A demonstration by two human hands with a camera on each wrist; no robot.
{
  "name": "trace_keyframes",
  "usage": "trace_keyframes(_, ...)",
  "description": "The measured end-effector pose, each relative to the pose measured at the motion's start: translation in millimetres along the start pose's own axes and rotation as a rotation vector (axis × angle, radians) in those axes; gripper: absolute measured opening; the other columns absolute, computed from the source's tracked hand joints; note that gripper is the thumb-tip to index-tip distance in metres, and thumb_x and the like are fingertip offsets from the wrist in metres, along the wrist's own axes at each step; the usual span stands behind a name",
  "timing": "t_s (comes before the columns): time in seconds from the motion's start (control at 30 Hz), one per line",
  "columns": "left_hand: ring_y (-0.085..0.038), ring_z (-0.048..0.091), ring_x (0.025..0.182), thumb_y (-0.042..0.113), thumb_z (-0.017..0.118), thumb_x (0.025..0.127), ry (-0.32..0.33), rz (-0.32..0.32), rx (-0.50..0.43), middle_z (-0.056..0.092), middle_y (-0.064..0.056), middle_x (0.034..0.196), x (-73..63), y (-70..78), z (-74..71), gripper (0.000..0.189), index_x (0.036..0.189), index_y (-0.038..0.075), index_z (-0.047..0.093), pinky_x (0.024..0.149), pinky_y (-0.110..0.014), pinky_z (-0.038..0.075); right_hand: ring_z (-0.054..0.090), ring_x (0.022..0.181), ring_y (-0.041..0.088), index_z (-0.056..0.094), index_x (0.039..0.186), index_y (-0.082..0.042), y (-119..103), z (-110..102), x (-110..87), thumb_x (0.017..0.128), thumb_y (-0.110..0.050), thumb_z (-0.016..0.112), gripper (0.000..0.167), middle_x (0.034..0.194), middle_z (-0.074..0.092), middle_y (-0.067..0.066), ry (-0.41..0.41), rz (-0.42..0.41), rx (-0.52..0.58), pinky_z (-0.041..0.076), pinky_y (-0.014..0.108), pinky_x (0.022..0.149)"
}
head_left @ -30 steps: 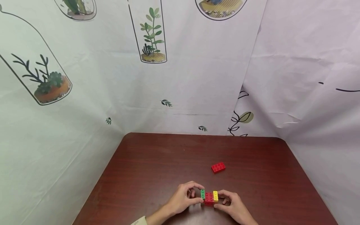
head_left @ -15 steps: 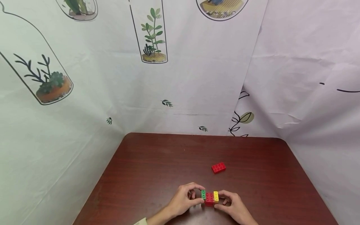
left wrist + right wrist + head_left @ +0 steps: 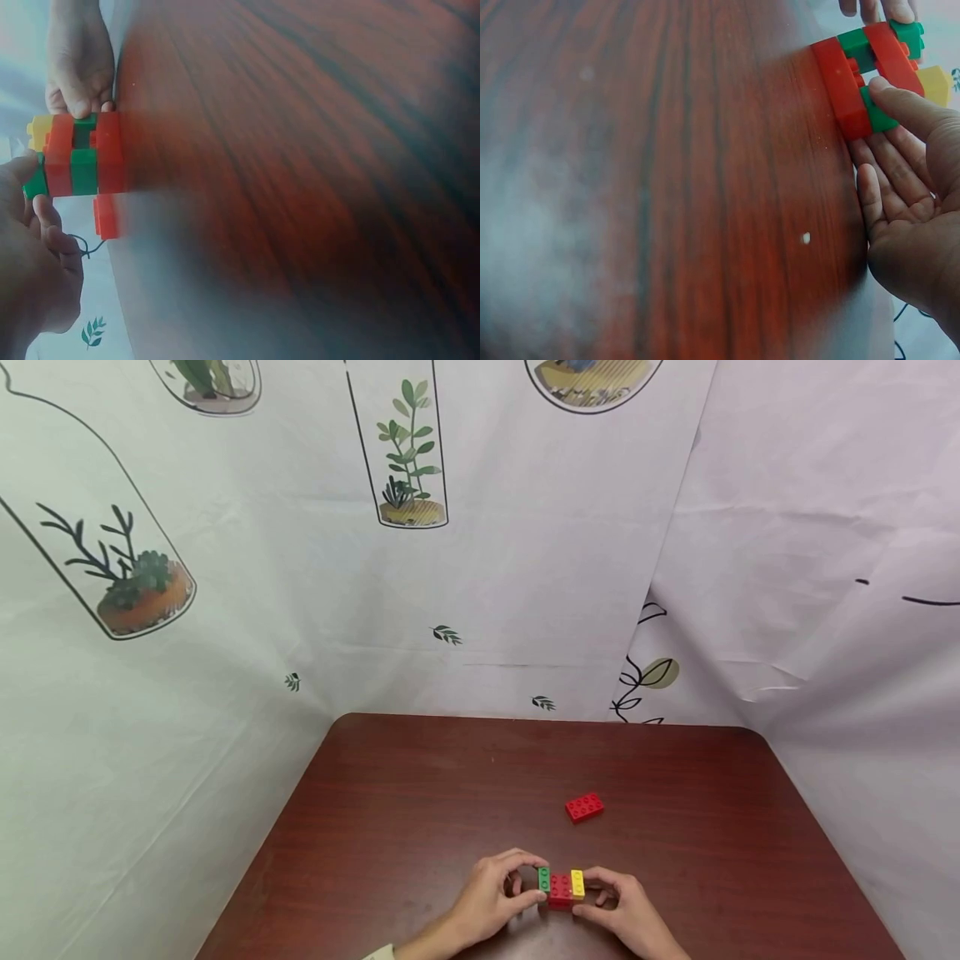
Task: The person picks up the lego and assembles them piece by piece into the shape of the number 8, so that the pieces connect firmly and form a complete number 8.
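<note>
Stack of red, green and yellow studded plastic bricks [image 3: 560, 887] stands upright near the near edge of the dark reddish-brown wood-grain surface [image 3: 390, 810]. At its upper left, the left hand [image 3: 483, 893] has its grip clamped on the small green rectangular brick [image 3: 543, 878] between thumb and finger. The right hand [image 3: 624, 910] has its grip clamped on the lower green plastic brick [image 3: 880, 118], below the yellow plastic brick [image 3: 577, 884] at upper right. A loose red rectangular plastic brick [image 3: 584, 807] lies farther off, well apart.
</note>
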State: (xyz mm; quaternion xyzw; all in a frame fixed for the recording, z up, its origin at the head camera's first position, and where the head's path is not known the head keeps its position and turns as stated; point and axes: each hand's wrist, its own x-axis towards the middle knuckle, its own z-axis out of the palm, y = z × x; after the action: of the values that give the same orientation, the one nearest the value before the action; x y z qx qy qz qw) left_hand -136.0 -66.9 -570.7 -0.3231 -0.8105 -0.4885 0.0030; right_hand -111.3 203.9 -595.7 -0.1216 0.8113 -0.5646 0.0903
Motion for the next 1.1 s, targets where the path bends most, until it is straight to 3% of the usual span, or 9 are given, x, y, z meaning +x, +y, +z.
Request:
trace_keyframes(0.3, 0.011, 0.042, 0.061, 0.031, 0.079, 0.098, 0.021, 0.06, 0.058, 0.071, -0.001, 0.095, -3.3, -1.9, 1.8, 0.031, 0.124, 0.015, 0.074, 0.053, -0.011, 0.037, 0.058, 0.075, 0.007, 0.074, 0.12, -0.003, 0.6, -0.4, 1.5, 0.088, -0.016, 0.089, 0.038, 0.11, 0.075, 0.006, -0.003, -0.005, -0.011, 0.052, 0.026, 0.066)
trace_keyframes(0.53, 0.012, 0.04, 0.061, 0.032, 0.079, 0.099, 0.045, 0.105, 0.127, 0.07, 0.007, 0.102, -3.6, -3.8, 4.3, 0.03, 0.124, 0.019, 0.073, 0.052, -0.011, 0.036, 0.058, 0.073, 0.007, 0.073, 0.12, 0.001, 1.1, -0.5, 0.1, 0.087, -0.015, 0.089, 0.039, 0.107, 0.075, 0.006, 0.0, -0.023, -0.008, 0.052, 0.027, 0.064)
trace_keyframes(0.73, 0.014, 0.04, 0.061, 0.032, 0.079, 0.099, 0.068, 0.142, 0.161, 0.068, 0.013, 0.107, -4.9, -6.3, 6.8, 0.03, 0.124, 0.018, 0.072, 0.051, -0.01, 0.037, 0.058, 0.074, 0.008, 0.074, 0.12, -0.001, 3.0, -0.8, 0.8, 0.088, -0.019, 0.089, 0.04, 0.108, 0.074, 0.003, -0.009, 0.01, -0.008, 0.052, 0.027, 0.066)
trace_keyframes(0.97, 0.013, 0.039, 0.062, 0.034, 0.079, 0.098, 0.069, 0.136, 0.145, 0.072, 0.006, 0.105, -7.1, -7.6, 7.2, 0.028, 0.124, 0.024, 0.071, 0.053, -0.008, 0.035, 0.058, 0.074, 0.009, 0.073, 0.121, 0.0, 2.7, -0.3, 1.1, 0.089, -0.013, 0.088, 0.038, 0.109, 0.073, 0.008, -0.021, 0.046, 0.024, 0.051, 0.027, 0.065)
trace_keyframes(1.1, 0.014, 0.039, 0.061, 0.033, 0.079, 0.098, 0.075, 0.147, 0.158, 0.071, 0.008, 0.106, -6.7, -7.0, 6.6, 0.028, 0.123, 0.023, 0.071, 0.052, -0.008, 0.036, 0.057, 0.073, 0.009, 0.073, 0.122, 0.0, 2.8, -0.1, 1.1, 0.089, -0.009, 0.087, 0.037, 0.109, 0.073, 0.01, -0.02, 0.05, 0.037, 0.051, 0.027, 0.065)
